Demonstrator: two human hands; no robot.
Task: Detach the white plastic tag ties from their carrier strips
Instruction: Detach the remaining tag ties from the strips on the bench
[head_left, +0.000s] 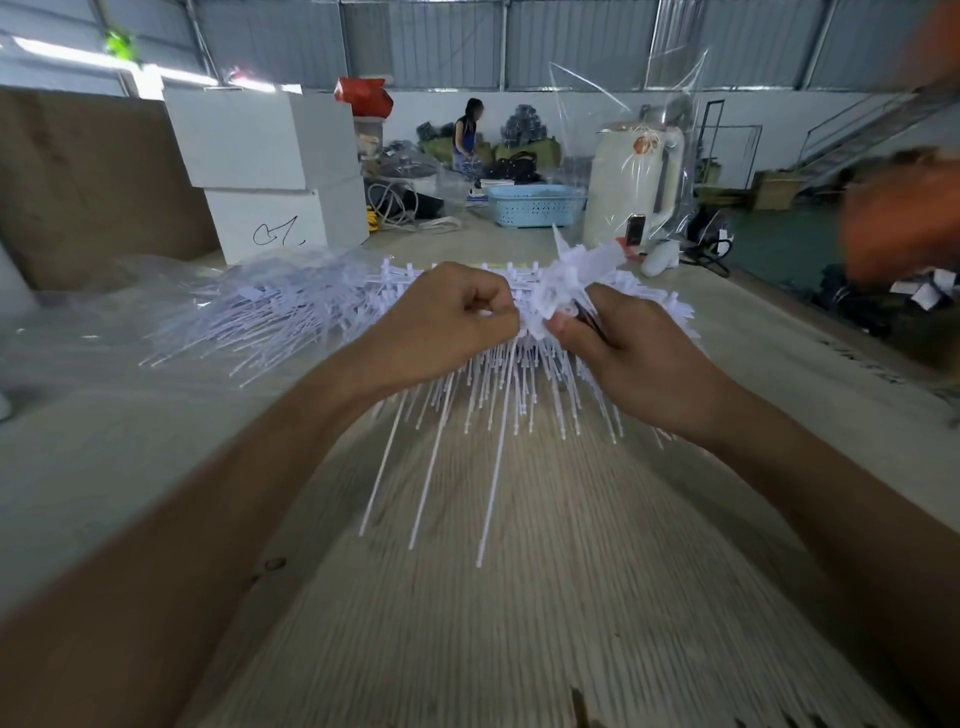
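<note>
A bunch of white plastic tag ties on carrier strips (511, 384) is held just above the wooden table (519, 597), its thin tails fanning toward me. My left hand (441, 327) grips the left part of the bunch with curled fingers. My right hand (618, 353) pinches the right part, thumb against the strip heads, with a clump of white ties (576, 270) sticking up above it. The two hands sit close together. A loose heap of white ties (270, 317) lies on the table to the left, on clear plastic.
Two stacked white boxes (270, 171) stand at the back left beside a brown board (93, 182). A blue basket (535, 205) and a white kettle in clear plastic (634, 182) stand at the back. A blurred hand in orange (904, 218) is at the right edge. A person stands far behind.
</note>
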